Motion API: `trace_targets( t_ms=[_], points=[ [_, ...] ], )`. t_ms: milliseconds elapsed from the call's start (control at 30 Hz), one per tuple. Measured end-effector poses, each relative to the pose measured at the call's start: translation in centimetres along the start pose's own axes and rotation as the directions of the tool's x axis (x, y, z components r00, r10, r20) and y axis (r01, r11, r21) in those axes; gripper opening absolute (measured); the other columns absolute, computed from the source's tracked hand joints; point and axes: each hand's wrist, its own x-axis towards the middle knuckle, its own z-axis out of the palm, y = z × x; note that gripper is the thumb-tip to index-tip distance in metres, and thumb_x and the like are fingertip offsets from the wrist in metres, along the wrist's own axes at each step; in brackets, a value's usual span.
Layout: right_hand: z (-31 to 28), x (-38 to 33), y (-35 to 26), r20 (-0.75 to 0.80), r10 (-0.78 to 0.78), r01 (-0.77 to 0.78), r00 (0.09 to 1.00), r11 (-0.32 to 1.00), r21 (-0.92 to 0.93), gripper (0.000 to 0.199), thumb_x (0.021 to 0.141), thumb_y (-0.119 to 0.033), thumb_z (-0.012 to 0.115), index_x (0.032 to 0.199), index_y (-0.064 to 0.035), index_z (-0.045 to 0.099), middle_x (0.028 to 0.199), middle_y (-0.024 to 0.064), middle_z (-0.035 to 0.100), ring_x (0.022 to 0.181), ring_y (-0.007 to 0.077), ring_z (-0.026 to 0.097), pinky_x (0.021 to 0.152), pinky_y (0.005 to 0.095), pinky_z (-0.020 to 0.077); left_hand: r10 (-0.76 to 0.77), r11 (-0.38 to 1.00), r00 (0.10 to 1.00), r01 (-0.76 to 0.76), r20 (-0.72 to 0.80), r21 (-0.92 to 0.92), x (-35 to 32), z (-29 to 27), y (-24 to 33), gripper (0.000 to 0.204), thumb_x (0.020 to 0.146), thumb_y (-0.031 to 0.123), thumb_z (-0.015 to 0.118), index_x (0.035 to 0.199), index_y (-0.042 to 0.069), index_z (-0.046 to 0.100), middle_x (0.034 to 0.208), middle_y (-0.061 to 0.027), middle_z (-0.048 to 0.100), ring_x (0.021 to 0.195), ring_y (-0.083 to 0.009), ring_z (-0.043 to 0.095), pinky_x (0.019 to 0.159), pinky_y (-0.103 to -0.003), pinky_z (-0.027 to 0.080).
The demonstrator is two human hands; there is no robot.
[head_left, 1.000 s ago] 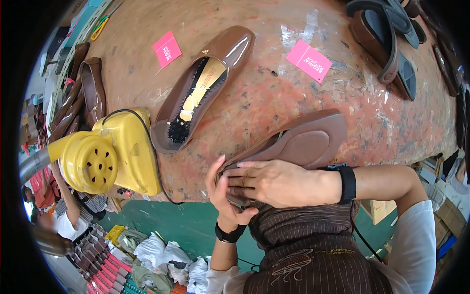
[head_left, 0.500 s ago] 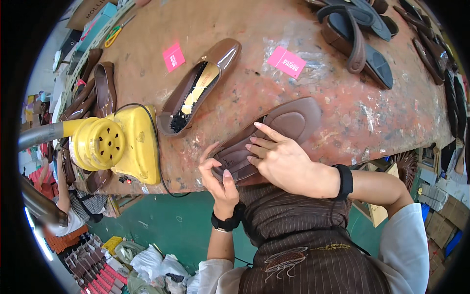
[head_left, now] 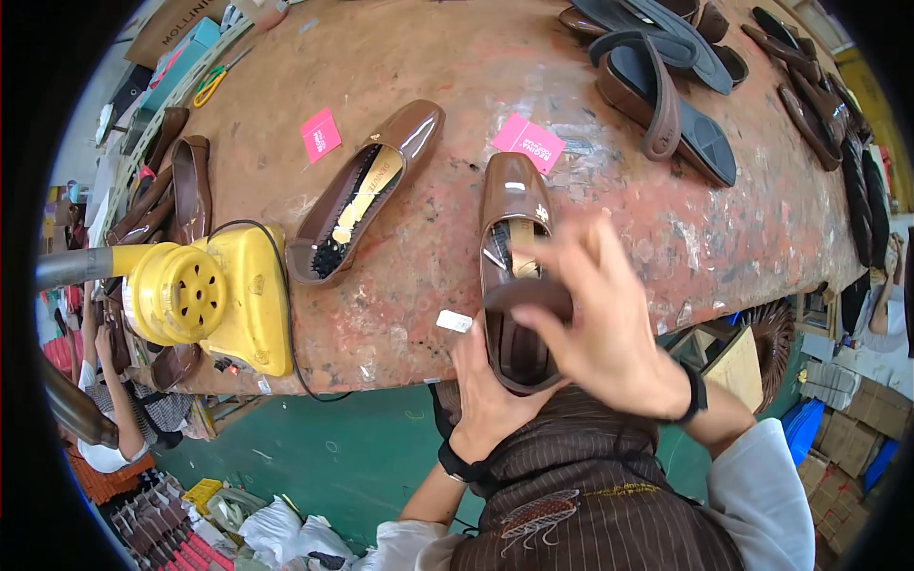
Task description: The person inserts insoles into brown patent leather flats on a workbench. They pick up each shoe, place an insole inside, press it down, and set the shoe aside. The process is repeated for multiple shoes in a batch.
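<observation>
A glossy brown flat shoe [head_left: 509,205] lies upright at the near edge of the worn reddish workbench [head_left: 419,266], its opening facing up. My left hand [head_left: 487,390] cups its heel from below at the bench edge. My right hand [head_left: 602,319], blurred with motion, hovers over the shoe's opening with fingers spread, and a dark brown piece sits under its fingers across the opening. A second brown flat shoe [head_left: 367,195] with a gold insole lies to the left, untouched.
A yellow machine [head_left: 214,295] with a round vent and black cable sits at the bench's left edge. Two pink tags [head_left: 322,134] [head_left: 529,143] lie on the bench. Brown shoes are stacked at the far left [head_left: 186,176], dark sandals at the far right [head_left: 666,95]. Another person [head_left: 124,400] works below left.
The shoe was sole-up under both my hands; now it is turned over with its opening up and pointing away from me. My right hand has lifted above it.
</observation>
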Motion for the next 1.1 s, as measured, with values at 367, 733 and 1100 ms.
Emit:
trace_targets(
  t_ms=[367, 733, 1100],
  points=[
    [5.2, -4.6, 3.8, 0.135, -0.098, 0.14, 0.986, 0.927, -0.347, 0.049, 0.082, -0.009, 0.057, 0.13, 0.0035, 0.057, 0.129, 0.0195, 0.062, 0.121, 0.0349, 0.06, 0.113, 0.0607, 0.0287, 0.063, 0.998, 0.997, -0.065, -0.05, -0.028, 0.3, 1.0, -1.5, 0.135, 0.072, 0.048, 0.085, 0.155, 0.007, -0.014, 0.147, -0.0288, 0.042, 0.137, -0.0494, 0.04, 0.11, -0.075, 0.004],
    [6.6, -0.9, 5.9, 0.153, -0.136, 0.202, 0.979, 0.758, -0.62, 0.051, 0.082, -0.007, 0.055, 0.128, 0.015, 0.049, 0.123, 0.0276, 0.058, 0.124, 0.0397, 0.052, 0.118, 0.0519, 0.0254, 0.075, 0.993, 0.997, -0.076, 0.014, 0.091, 0.5, 0.8, -1.6, 0.141, 0.067, 0.054, 0.086, 0.156, 0.009, -0.013, 0.15, -0.028, 0.037, 0.141, -0.0431, 0.037, 0.11, -0.075, 0.002],
    [6.7, 1.6, 5.4, 0.349, 0.056, 0.204, 0.936, 0.721, -0.662, 0.055, 0.088, -0.019, 0.052, 0.127, 0.0187, 0.047, 0.128, 0.0318, 0.054, 0.128, 0.043, 0.049, 0.117, 0.0601, 0.0198, 0.101, 0.987, 0.995, -0.1, -0.003, 0.127, 0.7, 0.9, -1.5, 0.135, 0.069, 0.045, 0.086, 0.155, 0.002, -0.009, 0.149, -0.0289, 0.037, 0.14, -0.0447, 0.037, 0.115, -0.067, 0.003]
  ],
)
